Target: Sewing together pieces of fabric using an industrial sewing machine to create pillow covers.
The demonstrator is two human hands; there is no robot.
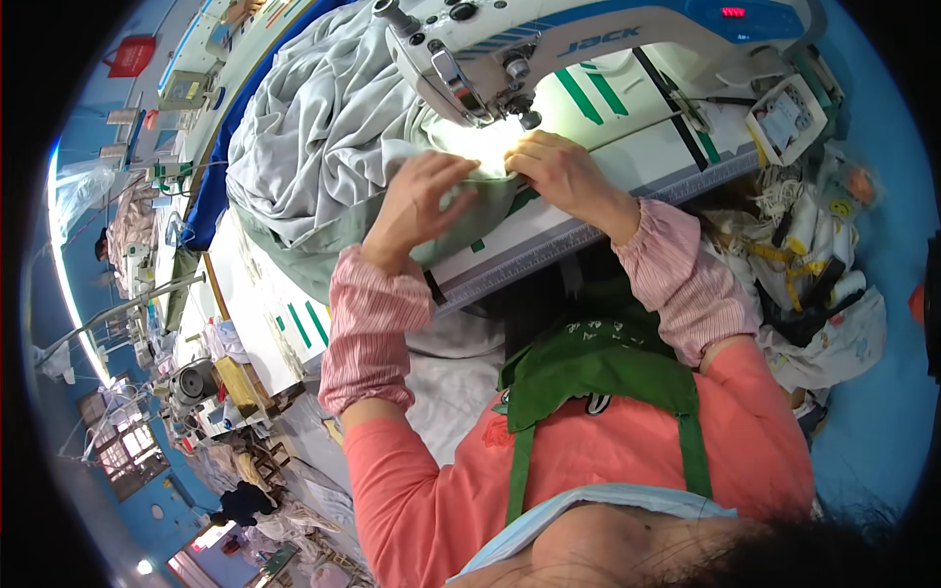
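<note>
A large heap of grey-green fabric (pixel 319 118) lies bunched on the sewing table, its edge running under the presser area of a white and blue sewing machine (pixel 588 44). My left hand (pixel 421 201) is over the near edge of that fabric, left of the needle, with thumb and fingers apart. Close to the needle, my right hand (pixel 567 174) has its fingers bent and pinched together on the fabric edge. Glare from the machine's lamp washes out the cloth between my fingertips, so the stitching spot is hidden.
A ruler strip (pixel 549 255) follows the table's front edge. On the right stand a small white tray (pixel 787 120) and a pile of thread spools (pixel 809 230). Green tape strips (pixel 578 96) mark the tabletop. Other sewing stations line the left.
</note>
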